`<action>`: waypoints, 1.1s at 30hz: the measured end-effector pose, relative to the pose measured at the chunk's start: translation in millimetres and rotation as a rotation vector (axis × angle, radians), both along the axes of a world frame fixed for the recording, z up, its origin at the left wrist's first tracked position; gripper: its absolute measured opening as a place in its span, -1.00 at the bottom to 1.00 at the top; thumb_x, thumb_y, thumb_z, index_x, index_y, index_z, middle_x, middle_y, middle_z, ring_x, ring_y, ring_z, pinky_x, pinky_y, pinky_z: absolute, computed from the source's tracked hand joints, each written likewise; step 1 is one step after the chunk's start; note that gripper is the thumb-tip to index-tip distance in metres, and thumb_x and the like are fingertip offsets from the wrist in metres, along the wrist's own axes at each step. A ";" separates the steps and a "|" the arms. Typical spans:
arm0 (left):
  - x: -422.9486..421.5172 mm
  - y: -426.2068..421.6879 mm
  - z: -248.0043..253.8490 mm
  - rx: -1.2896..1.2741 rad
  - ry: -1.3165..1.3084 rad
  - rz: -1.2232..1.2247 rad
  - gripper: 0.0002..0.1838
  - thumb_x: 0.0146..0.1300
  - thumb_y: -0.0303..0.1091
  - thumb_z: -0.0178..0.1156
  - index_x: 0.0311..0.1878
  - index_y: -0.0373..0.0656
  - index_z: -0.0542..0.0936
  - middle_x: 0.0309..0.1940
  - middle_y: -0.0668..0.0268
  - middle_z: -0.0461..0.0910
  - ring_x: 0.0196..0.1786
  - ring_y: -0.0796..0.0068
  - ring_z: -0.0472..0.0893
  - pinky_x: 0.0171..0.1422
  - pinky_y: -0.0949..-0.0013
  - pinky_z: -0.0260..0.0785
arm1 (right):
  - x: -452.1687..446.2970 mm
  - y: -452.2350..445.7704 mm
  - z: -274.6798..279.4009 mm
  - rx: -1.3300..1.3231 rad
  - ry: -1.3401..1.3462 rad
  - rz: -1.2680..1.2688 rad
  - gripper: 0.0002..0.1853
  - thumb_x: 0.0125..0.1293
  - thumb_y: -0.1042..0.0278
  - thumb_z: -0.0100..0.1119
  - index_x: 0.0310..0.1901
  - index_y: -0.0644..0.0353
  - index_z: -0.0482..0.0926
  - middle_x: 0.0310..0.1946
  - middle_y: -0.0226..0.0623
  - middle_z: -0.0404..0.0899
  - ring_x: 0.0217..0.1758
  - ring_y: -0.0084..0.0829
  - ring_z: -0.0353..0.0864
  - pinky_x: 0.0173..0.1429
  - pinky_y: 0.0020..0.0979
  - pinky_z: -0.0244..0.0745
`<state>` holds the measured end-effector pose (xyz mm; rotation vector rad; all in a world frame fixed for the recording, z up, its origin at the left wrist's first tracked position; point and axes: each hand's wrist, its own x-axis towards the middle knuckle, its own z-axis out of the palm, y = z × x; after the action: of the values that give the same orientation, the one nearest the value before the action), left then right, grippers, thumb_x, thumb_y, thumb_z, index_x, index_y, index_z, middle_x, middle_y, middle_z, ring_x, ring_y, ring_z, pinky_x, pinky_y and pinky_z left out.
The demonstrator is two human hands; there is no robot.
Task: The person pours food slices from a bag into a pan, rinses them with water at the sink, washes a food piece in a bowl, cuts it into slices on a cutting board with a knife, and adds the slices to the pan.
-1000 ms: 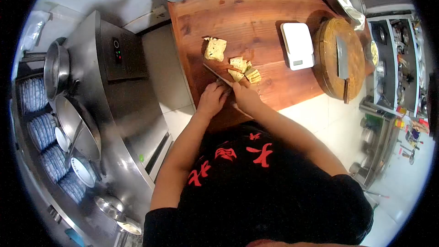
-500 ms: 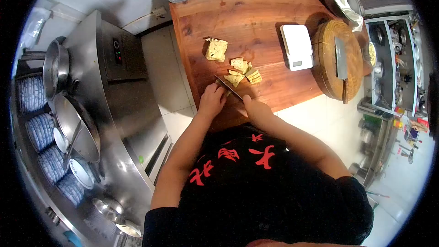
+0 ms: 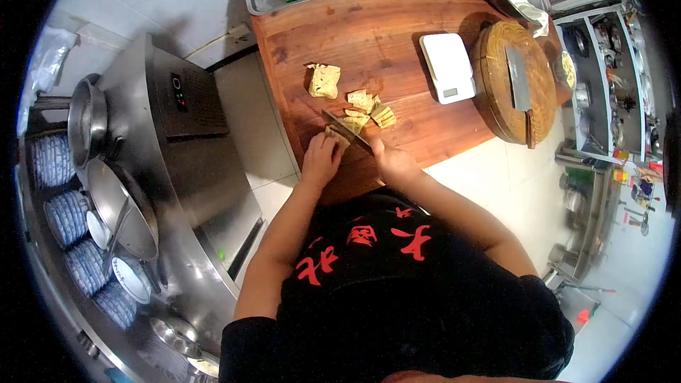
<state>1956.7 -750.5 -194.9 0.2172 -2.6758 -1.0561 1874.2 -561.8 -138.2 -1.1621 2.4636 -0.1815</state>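
Observation:
My right hand (image 3: 395, 164) grips the handle of a knife (image 3: 346, 127), its narrow blade slanting up and left over the wooden table (image 3: 386, 28). On the blade's left side, the bent fingers of my left hand (image 3: 323, 156) press on a yellowish piece of food (image 3: 338, 137) that looks like fried tofu. Just beyond the blade lie several cut pieces (image 3: 362, 101), some scored into slices. Farther up and left sits a larger uncut yellow block (image 3: 325, 81). My fingers partly cover the held piece.
A white kitchen scale (image 3: 447, 67) stands to the right, beside a round chopping board (image 3: 493, 81) with a cleaver (image 3: 518, 81) on it. A metal tray (image 3: 266, 6) at the back holds onion and a green vegetable. Steel counter (image 3: 195, 170) and bowls are at left.
The whole view has shifted slightly. The left hand has drawn a little away from the blade, and more of the held food shows. The knife remains in the right hand.

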 end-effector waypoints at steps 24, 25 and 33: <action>3.9 -3.3 -11.3 0.065 0.004 -0.021 -0.77 0.03 -0.48 0.22 -0.21 -0.22 0.48 -0.18 0.11 0.44 -0.07 0.06 0.45 0.00 0.17 0.36 | 11.8 -2.3 41.8 -0.040 -0.112 -0.037 -0.75 0.15 0.44 0.00 -0.16 0.22 0.23 -0.52 0.02 0.53 -0.47 -0.02 0.58 -0.47 -0.09 0.44; 3.4 -2.9 -11.1 0.064 0.019 -0.016 -0.78 0.02 -0.49 0.22 -0.22 -0.23 0.48 -0.20 0.11 0.45 -0.08 0.06 0.45 -0.01 0.17 0.37 | 11.0 -3.6 48.0 0.025 -0.156 -0.039 -0.77 0.16 0.44 -0.02 -0.16 0.22 0.23 -0.51 0.03 0.53 -0.45 -0.02 0.59 -0.45 -0.08 0.44; 2.6 -4.7 -8.0 -0.010 -0.054 -0.036 -0.85 0.00 -0.51 0.19 -0.31 -0.26 0.50 -0.29 0.10 0.47 -0.15 0.05 0.48 -0.06 0.19 0.38 | 13.5 -35.2 -1.1 0.075 -0.264 -0.089 -0.81 0.22 0.40 -0.07 -0.18 0.25 0.23 -0.41 0.08 0.52 -0.30 0.03 0.57 -0.29 -0.08 0.45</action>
<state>1959.3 -755.2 -202.9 0.1988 -2.7420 -1.0625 1887.7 -597.0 -139.3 -0.9328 2.2694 -0.2488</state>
